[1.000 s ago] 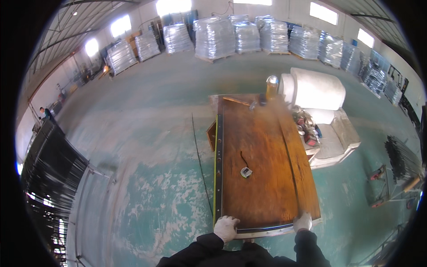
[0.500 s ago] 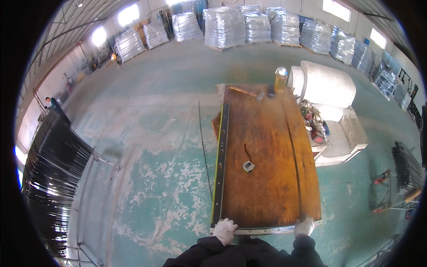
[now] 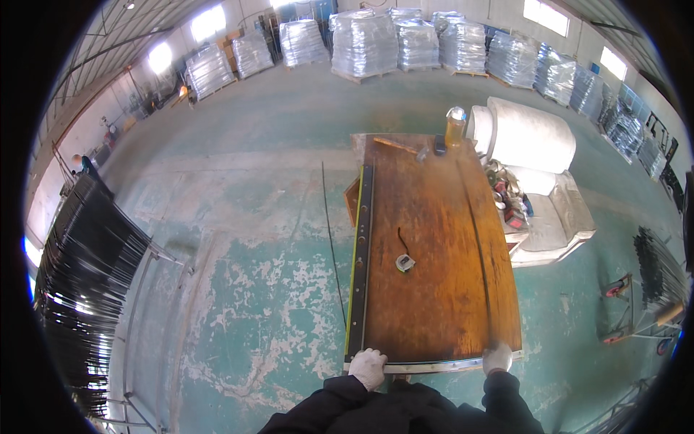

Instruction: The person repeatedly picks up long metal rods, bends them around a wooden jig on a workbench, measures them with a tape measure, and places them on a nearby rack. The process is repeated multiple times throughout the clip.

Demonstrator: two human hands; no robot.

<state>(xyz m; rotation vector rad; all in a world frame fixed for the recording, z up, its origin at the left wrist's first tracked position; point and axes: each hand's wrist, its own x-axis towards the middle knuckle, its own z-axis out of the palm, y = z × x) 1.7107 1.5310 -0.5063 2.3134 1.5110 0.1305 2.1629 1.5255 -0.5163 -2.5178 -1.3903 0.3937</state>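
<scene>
A brown wooden tabletop point(image 3: 434, 289) with a pale metal strip point(image 3: 434, 367) along its near edge lies in front of me. My left hand point(image 3: 368, 367), in a white glove, is closed at the near left corner, beside the end of a dark metal bar with holes point(image 3: 364, 249). What lies inside its fingers is hidden. My right hand point(image 3: 497, 357), also gloved, rests at the near right edge, by the near end of a long thin dark line point(image 3: 477, 260) running down the tabletop. Its fingers are blurred. A tape measure point(image 3: 405, 263) sits mid-table.
A hammer point(image 3: 397, 147), a small black object point(image 3: 439, 145) and a bottle of yellowish liquid point(image 3: 455, 128) stand at the far end. To the right is a worn white sofa point(image 3: 531, 137) by a heap of tools point(image 3: 512, 202). Dark rods point(image 3: 87, 267) hang in a rack at left, near another person point(image 3: 88, 166).
The tabletop sits slightly higher in the picture as the view shifts. My right hand has moved slightly along the near edge; the left stays at its corner.
</scene>
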